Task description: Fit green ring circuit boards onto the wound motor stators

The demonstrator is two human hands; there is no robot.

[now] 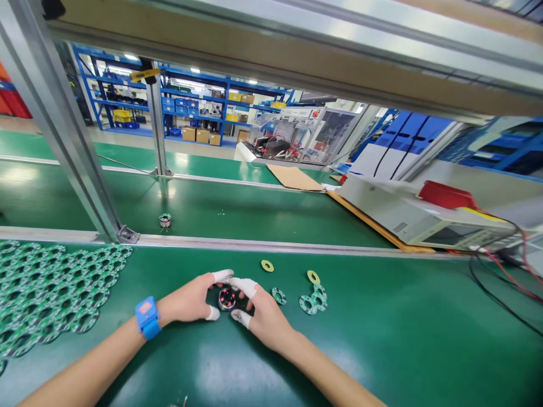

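Note:
A small round motor part (227,298), with a metal rim and red windings around a dark middle, sits low over the green bench in front of me. My left hand (195,298) curves around its left side, thumb and forefinger closed at the edge. From the right, my right hand (263,314) pinches around it, thumb at the near edge and fingers at the far edge. White finger cots cover the fingertips of both hands. A blue wrist strap (148,318) is on my left wrist. Just right of my right hand lies a green ring-shaped circuit board (279,295).
Many joined ring boards (55,288) cover the bench's left side. More ring boards (314,301) and yellow rings (267,265) lie to the right. A wound stator (165,221) stands beyond the aluminium rail (254,245). A grey instrument (424,217) with cables is at right.

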